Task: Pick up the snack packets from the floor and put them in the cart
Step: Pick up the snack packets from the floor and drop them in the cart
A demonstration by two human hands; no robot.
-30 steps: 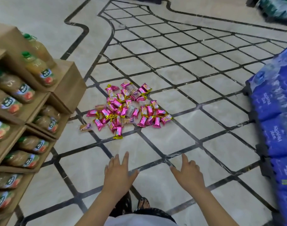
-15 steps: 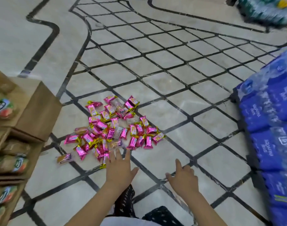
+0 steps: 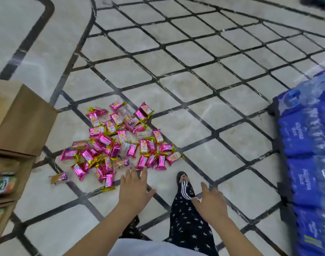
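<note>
Several pink-and-gold snack packets (image 3: 119,143) lie in a loose pile on the tiled floor, with a few clear-wrapped ones among them and one brown packet (image 3: 58,178) apart at the left. My left hand (image 3: 134,189) hovers just below the pile's near edge, fingers straight and spread, holding nothing. My right hand (image 3: 209,200) is further right over my leg, fingers loosely extended and empty. No cart is in view.
A wooden display shelf (image 3: 19,119) with juice bottles (image 3: 2,183) stands at the left. Stacked blue packs of water bottles (image 3: 306,157) line the right side. My foot in a dark sandal (image 3: 182,177) stands just right of the pile.
The view has closed in on the pile. My left hand has come up to its near edge, and my right leg has stepped forward beside it.
</note>
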